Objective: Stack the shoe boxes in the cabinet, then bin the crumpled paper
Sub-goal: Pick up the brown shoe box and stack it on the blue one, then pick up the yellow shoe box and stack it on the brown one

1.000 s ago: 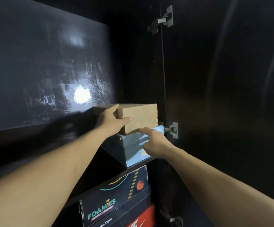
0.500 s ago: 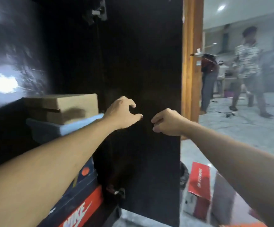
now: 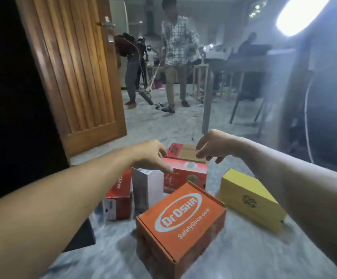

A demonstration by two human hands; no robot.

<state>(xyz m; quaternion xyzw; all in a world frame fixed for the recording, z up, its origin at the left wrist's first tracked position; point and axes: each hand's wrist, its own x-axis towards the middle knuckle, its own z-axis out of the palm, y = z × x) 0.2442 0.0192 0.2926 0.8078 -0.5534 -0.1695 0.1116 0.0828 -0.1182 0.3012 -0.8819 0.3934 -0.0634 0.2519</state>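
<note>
Grey marbled floor (image 3: 234, 254) carries a scatter of shoe boxes: an orange cardboard box printed DrOSHA (image 3: 181, 224) nearest, a yellow box (image 3: 250, 200) to its right, a red box (image 3: 185, 176) behind. Both bare arms stretch forward above them. Left hand (image 3: 153, 156) hangs with loose fingers over the red box; right hand (image 3: 213, 146) hovers, fingers relaxed, holding nothing. Brown wooden door (image 3: 77, 77) stands left.

wooden door (image 3: 79, 73) ajar | two people (image 3: 175, 57) beyond | grey table (image 3: 244, 63)
</note>
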